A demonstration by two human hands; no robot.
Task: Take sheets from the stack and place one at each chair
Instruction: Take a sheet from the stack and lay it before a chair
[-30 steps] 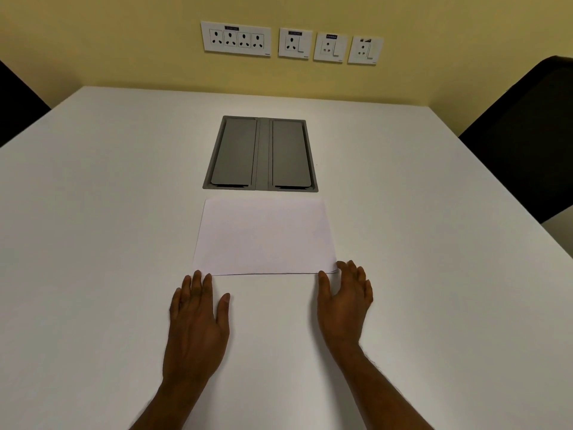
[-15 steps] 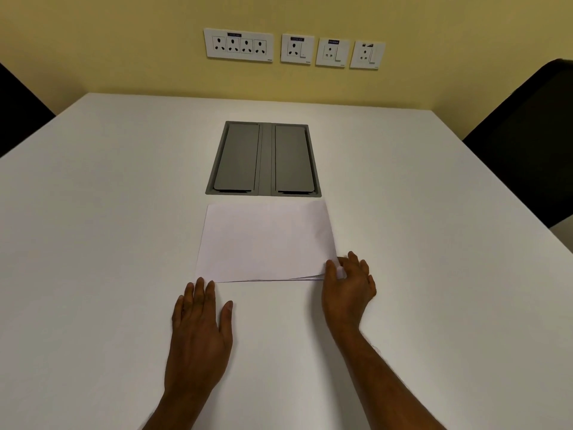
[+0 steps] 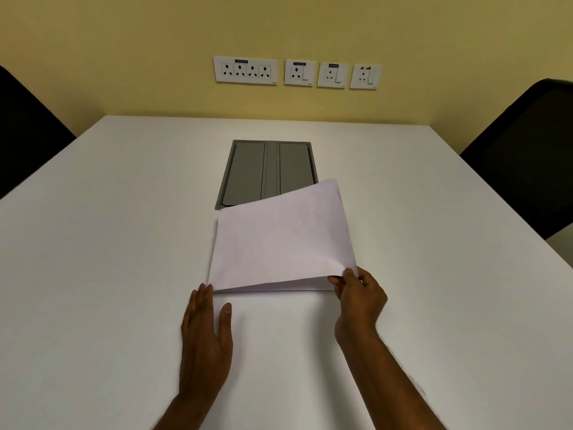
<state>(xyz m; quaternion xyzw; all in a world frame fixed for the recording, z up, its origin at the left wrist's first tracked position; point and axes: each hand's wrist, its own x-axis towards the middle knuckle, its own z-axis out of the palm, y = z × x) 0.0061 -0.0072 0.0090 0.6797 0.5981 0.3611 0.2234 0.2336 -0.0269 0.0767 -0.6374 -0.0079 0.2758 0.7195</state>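
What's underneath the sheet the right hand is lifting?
The remaining stack shows as a thin strip along the near edge, flat on the table. The lifted sheet covers everything else of it, so its sheet count cannot be told.

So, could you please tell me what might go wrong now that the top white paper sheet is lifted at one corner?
The right hand pinches the top white paper sheet by one near corner, so it may sag or crease. The left hand lies flat at the edge of the remaining white paper stack rather than on it, so lower sheets could drag along.
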